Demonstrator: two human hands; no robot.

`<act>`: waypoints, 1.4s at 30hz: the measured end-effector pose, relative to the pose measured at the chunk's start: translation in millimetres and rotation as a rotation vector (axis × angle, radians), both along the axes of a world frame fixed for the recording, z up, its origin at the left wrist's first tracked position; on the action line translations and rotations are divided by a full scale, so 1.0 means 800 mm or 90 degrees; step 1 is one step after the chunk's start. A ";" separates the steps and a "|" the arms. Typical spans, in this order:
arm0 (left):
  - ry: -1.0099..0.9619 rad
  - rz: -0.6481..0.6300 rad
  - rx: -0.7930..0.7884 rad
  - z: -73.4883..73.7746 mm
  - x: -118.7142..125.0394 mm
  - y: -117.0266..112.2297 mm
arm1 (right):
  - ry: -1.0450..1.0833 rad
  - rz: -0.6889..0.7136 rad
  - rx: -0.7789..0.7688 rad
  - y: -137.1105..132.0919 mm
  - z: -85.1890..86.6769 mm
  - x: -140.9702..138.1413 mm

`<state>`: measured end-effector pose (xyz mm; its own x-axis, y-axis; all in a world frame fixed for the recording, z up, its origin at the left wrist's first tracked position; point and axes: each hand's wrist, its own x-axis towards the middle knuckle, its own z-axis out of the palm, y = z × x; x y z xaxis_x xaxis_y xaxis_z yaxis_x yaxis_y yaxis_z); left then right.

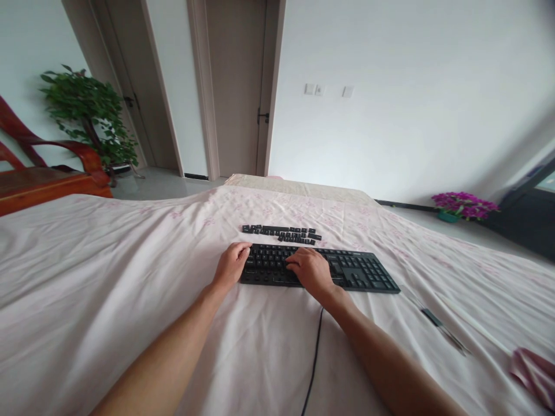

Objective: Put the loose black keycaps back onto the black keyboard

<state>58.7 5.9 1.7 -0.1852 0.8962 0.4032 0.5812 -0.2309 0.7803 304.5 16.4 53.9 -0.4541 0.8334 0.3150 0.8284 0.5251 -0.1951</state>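
Head view
Keyboard (364, 271): black plastic slab, lying flat with its long axis running left to right; number pad pointing right.
Left hand (232, 264): curling over the keyboard's left end; I cannot tell whether it is gripping.
Right hand (311, 271): resting palm-down on the middle keys, fingers bent, holding nothing.
Loose keycaps (281, 233): small black squares, sitting in rows just behind the keyboard.
Cable (314, 358): thin, trailing from the keyboard toward the person.
Surface: creased pale pink bedsheet (108, 277), lying under the keyboard.
Room: beige door (236, 86) standing far behind the keyboard.
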 end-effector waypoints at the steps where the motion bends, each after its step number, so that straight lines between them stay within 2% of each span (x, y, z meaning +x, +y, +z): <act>1: 0.001 0.000 0.001 0.000 0.000 0.000 | -0.011 0.004 0.006 -0.001 0.002 -0.001; 7: 0.005 -0.001 0.006 0.001 0.000 0.001 | -0.077 0.021 0.004 -0.003 0.009 -0.005; 19: 0.022 0.004 0.011 0.002 0.000 0.000 | -0.125 0.041 0.016 -0.009 0.008 -0.011; 27: 0.027 0.000 0.015 0.001 -0.001 -0.001 | -0.253 0.058 0.069 -0.030 0.010 -0.021; 30: 0.030 -0.005 0.022 -0.001 -0.001 0.000 | -0.287 0.076 0.067 -0.038 0.007 -0.024; 33: 0.034 -0.009 0.028 -0.004 -0.001 0.001 | -0.288 0.087 0.053 -0.039 0.013 -0.021; 38: 0.026 -0.010 0.023 -0.003 -0.001 0.002 | -0.213 0.061 -0.054 -0.009 0.043 -0.012; 42: 0.012 -0.009 0.019 0.000 -0.001 0.001 | -0.114 -0.039 -0.023 0.038 0.052 -0.022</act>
